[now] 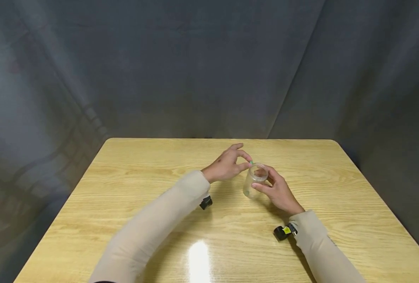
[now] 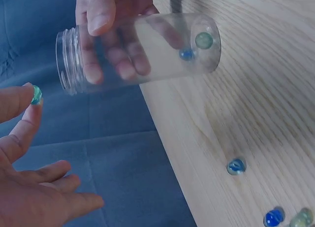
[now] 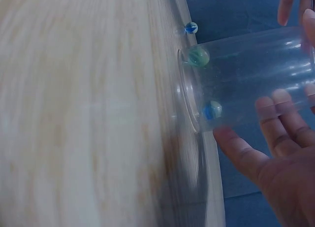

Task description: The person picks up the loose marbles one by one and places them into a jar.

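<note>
My right hand [image 1: 281, 193] grips a clear, lidless jar [image 1: 250, 184] around its side, thumb on the near face. At the jar's bottom, a green marble [image 2: 204, 40] and a blue marble [image 2: 186, 54] show through the wall. Between thumb and index finger, my left hand [image 1: 226, 164] pinches a small green marble [image 2: 36, 95] just beside the jar's open mouth. The other left fingers are spread out. Whether the jar's base touches the table is hard to tell.
Loose on the wooden table [image 1: 124, 220] lie a blue-streaked marble [image 2: 236, 166], a dark blue marble [image 2: 273, 217] and a pale green marble [image 2: 301, 218], seen in the left wrist view. A dark curtain [image 1: 195, 70] hangs behind the table's far edge.
</note>
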### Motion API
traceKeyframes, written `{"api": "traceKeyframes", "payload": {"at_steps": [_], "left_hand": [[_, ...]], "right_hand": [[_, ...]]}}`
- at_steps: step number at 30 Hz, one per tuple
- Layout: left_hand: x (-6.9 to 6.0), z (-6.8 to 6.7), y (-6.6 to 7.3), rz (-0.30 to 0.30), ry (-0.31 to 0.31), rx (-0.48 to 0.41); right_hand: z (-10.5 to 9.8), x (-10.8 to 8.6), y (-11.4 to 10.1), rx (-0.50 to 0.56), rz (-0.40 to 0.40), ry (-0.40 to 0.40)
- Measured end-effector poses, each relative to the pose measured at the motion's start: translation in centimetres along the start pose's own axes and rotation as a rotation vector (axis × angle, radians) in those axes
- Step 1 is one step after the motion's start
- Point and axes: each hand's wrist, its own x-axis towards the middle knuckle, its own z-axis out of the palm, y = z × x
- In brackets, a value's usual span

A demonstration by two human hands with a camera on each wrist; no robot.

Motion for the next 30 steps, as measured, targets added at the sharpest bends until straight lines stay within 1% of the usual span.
{"api": "traceKeyframes", "payload": {"at_steps": [5, 10, 17, 23, 30], "left_hand": [[0.2, 0.3, 0.2, 0.0, -0.018, 0.001], [0.3, 0.3, 0.4, -0.012, -0.021, 0.009], [0.0, -0.1, 0.3, -0.015, -0.012, 0.007], [-0.8, -0.8, -0.5, -0.016, 0.0, -0.008], [-2.1, -1.8, -2.0, -0.053, -0.005, -0.024]], "right_hand": [[0.3, 0.1, 0.0, -0.001, -0.011, -0.006], [0.5, 0.2, -0.3, 0.016, -0.014, -0.007], [0.5, 0.3, -0.5, 0.01, -0.019, -0.002], [0.2, 0.3, -0.4, 0.008, -0.017, 0.002], [-0.2, 0.3, -0.2, -0.002, -0.022, 0.002]]}}
